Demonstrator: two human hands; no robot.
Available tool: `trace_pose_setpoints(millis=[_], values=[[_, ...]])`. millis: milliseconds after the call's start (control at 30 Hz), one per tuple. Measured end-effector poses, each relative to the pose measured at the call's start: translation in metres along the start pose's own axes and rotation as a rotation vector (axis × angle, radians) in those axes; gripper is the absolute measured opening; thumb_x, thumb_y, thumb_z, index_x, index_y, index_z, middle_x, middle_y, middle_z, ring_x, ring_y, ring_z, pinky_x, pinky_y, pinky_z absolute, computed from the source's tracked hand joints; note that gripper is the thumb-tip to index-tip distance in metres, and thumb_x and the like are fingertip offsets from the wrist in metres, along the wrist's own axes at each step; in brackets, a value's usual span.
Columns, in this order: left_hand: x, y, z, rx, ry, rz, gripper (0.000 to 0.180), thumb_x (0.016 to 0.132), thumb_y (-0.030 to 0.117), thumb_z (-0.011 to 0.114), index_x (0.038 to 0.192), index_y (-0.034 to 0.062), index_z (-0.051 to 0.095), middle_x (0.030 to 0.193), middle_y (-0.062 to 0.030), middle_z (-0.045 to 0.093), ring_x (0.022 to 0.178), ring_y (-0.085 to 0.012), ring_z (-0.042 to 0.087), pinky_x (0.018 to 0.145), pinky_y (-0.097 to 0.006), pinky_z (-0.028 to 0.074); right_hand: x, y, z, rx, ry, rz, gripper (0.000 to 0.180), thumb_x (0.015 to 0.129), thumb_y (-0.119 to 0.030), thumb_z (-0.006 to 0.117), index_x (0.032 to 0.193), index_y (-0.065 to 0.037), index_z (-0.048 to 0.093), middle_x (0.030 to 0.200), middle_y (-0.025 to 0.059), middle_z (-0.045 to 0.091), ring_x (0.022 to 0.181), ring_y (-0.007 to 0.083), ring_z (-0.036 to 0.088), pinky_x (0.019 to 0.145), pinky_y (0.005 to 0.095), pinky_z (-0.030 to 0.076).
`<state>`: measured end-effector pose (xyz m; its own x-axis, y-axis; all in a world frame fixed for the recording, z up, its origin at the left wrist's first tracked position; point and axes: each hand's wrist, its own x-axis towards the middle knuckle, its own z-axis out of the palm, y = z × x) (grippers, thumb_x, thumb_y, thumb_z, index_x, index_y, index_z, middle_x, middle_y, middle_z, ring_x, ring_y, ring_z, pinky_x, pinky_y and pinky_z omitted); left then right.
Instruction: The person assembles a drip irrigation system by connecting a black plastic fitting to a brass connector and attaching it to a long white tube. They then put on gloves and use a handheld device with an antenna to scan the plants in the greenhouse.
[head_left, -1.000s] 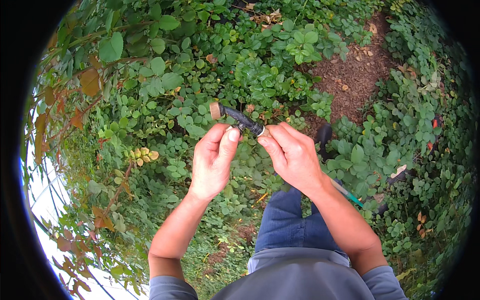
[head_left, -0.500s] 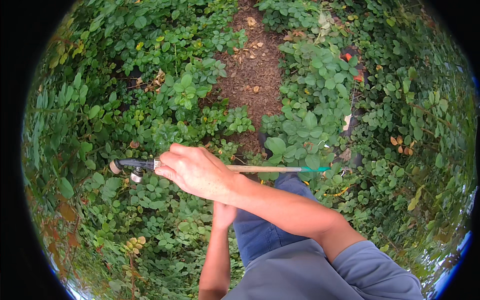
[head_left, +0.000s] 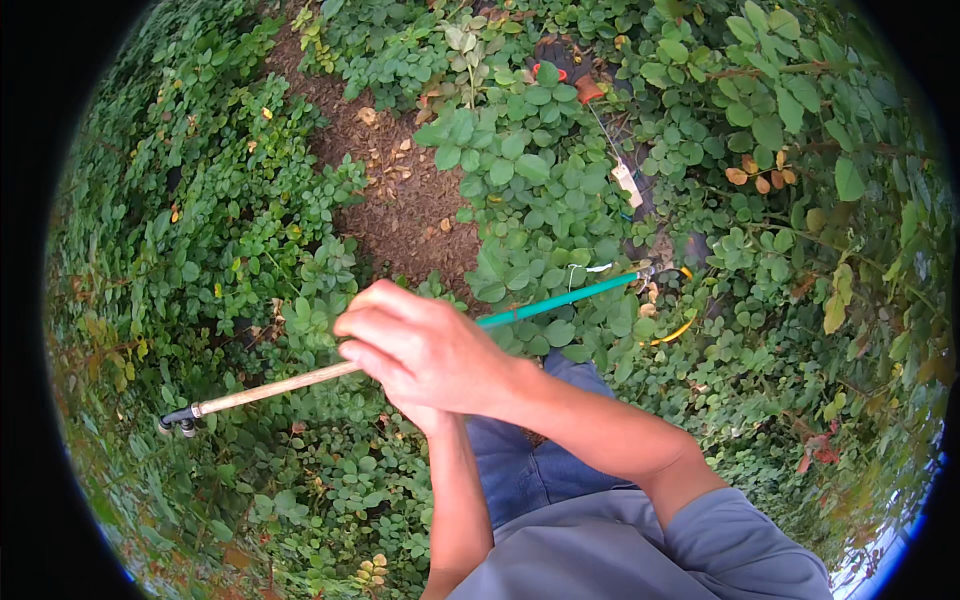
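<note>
At the left, the black nozzle (head_left: 178, 418) sits on the end of a long pole (head_left: 275, 386), out over the leaves. Half a second ago the right hand was close beside that nozzle; now a long bare stretch of wood lies between them, so the hands are around the pole's middle and the nozzle is well clear of the fingers. The right hand (head_left: 425, 345) lies across the pole with fingers curled; whether they grip it I cannot tell. The left hand (head_left: 430, 417) is crossed beneath, mostly hidden, its hold unclear. Beyond the hands, the green part (head_left: 560, 300) of the pole runs right to a metal fitting (head_left: 646, 272), near a yellow strip (head_left: 672, 333). Farther off are a soil path (head_left: 410, 225) and a pale tag (head_left: 627, 185).
</note>
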<state>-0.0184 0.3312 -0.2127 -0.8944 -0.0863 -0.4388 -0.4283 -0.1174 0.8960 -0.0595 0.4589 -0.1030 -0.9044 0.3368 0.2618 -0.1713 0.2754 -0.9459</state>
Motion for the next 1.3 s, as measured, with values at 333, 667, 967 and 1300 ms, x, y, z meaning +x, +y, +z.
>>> trace_pose_setpoints(millis=[333,667,967,1300], values=[[0.064,0.121,0.058,-0.093,0.035,0.029,0.041,0.105,0.045,0.043,0.110,0.0072,0.057,0.091,-0.0086,0.063,0.084,-0.0216,0.065,0.072,-0.036,0.060,-0.189,0.161,-0.288,-0.460,-0.488,1.092,0.058,0.092,-0.048,0.062,0.130,-0.005,0.058,0.123,0.0185,0.063,0.117,0.0350,0.059,0.097,0.0448,0.047],[0.130,0.140,0.031,-0.172,0.106,-0.146,0.036,0.104,0.042,0.046,0.108,0.0064,0.054,0.092,-0.0092,0.059,0.084,-0.0234,0.060,0.077,-0.039,0.051,-0.249,0.093,-0.244,-0.814,-0.260,0.592,0.034,0.075,-0.023,0.080,0.094,-0.007,0.057,0.091,0.0150,0.058,0.082,0.0382,0.059,0.067,0.0487,0.050],[0.102,0.196,0.001,-0.230,-0.063,-0.107,0.031,0.104,0.042,0.045,0.117,0.0151,0.055,0.094,-0.0035,0.065,0.083,-0.0176,0.065,0.073,-0.035,0.053,-0.256,-0.022,-0.225,-1.035,-0.151,0.524,0.037,0.071,-0.017,0.079,0.096,-0.003,0.056,0.087,0.0156,0.059,0.074,0.0362,0.061,0.063,0.0449,0.048],[0.048,0.231,0.023,-0.461,-0.508,-0.197,0.060,0.101,0.018,0.056,0.151,0.0187,0.024,0.122,-0.0122,0.061,0.095,-0.0262,0.069,0.079,-0.041,0.060,-0.256,-0.155,-0.163,-0.705,-0.168,0.663,0.026,0.079,-0.026,0.073,0.093,-0.008,0.060,0.079,0.0166,0.063,0.075,0.0387,0.062,0.070,0.0473,0.050]])
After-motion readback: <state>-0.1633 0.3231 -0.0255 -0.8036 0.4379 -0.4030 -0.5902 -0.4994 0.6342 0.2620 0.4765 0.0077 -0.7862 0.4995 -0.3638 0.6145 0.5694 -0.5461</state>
